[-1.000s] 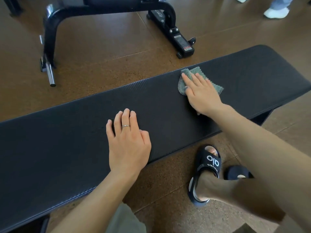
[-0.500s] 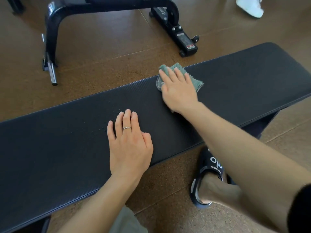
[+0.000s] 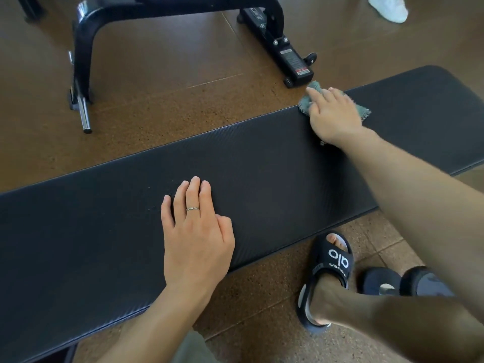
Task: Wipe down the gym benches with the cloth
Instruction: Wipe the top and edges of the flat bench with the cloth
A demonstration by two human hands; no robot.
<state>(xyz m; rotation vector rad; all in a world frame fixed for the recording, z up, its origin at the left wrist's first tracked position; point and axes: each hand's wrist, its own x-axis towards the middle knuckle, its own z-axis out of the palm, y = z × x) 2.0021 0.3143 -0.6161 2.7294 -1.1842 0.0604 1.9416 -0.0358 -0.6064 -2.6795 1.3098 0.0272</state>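
A long black padded gym bench (image 3: 262, 163) runs across the view from lower left to upper right. My right hand (image 3: 334, 116) lies flat on a grey-green cloth (image 3: 305, 104), pressing it against the bench's far edge; the cloth shows at the fingertips and to the right of the hand. My left hand (image 3: 196, 231), with a ring on one finger, rests palm down on the middle of the bench pad, fingers close together, holding nothing.
Beyond the bench stands the black metal frame of another bench (image 3: 83, 48), its foot bar with small wheels (image 3: 290, 58) on the brown floor. My foot in a black slide sandal (image 3: 327, 268) is under the near edge. Another person's white shoe (image 3: 390, 7) is at top right.
My right hand slid the cloth left along the bench's far edge, then back to the right and slightly farther out over that edge. My left hand has stayed in place.
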